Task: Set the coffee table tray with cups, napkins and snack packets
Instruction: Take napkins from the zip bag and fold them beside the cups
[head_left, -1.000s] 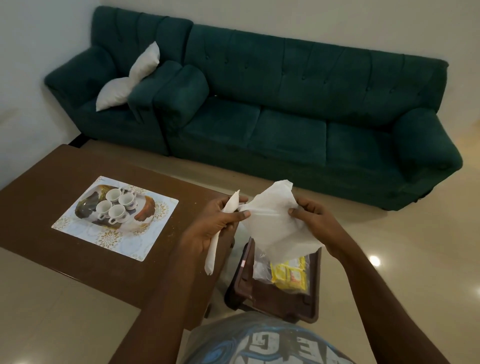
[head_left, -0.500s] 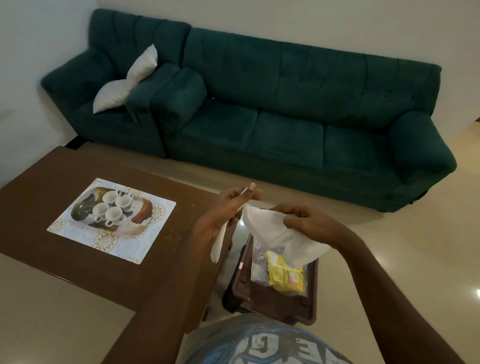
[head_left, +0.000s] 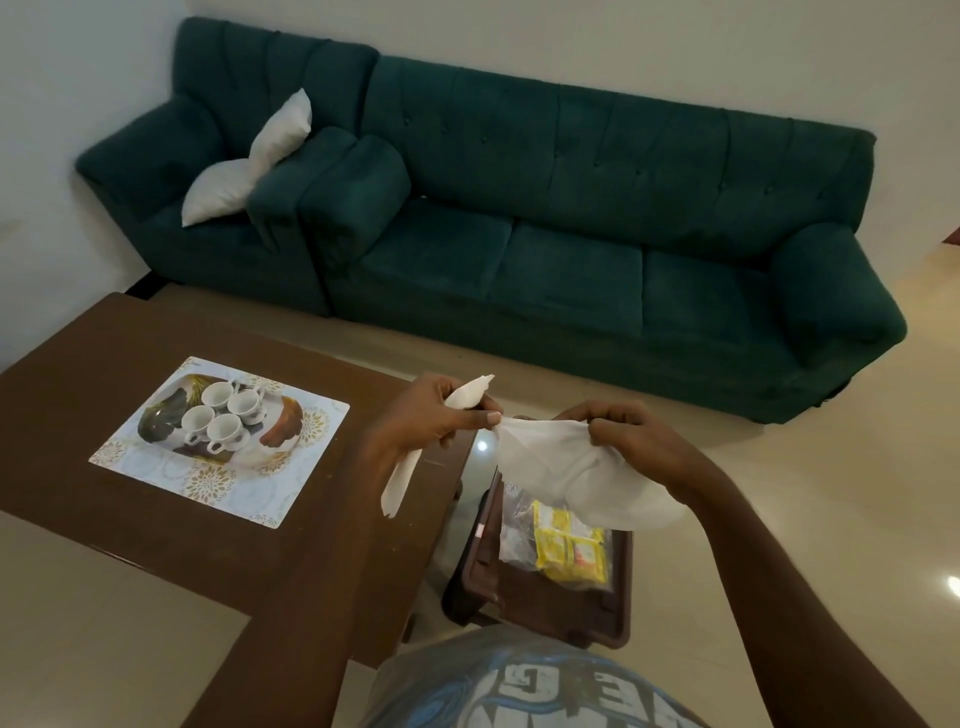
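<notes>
1. Nearest the camera, a brown plastic stool (head_left: 519, 605) stands on the floor just beside the counter's (head_left: 78, 364) near corner. On it lie a yellow snack packet (head_left: 569, 545) and a clear plastic bag (head_left: 511, 522), touching each other.
2. Above the stool, the right hand (head_left: 641, 441) grips one edge of a loose white napkin (head_left: 576, 475) with curled fingers; the napkin sags and hides part of the packets.
3. The left hand (head_left: 428, 421) holds a narrow folded napkin (head_left: 400, 486) in its curled fingers, one end sticking up and the other hanging down. Its thumb and forefinger also pinch a corner of the loose napkin.
4. Farther off on the counter, a patterned placemat (head_left: 218, 486) carries an oval tray (head_left: 283, 431). Four white cups (head_left: 224, 427) stand close together on the tray.
5. Beyond the counter, a dark green sofa (head_left: 571, 234) stands against the wall, with a matching armchair (head_left: 171, 156) touching its left end. A white pillow (head_left: 223, 187) rests on the armchair.
</notes>
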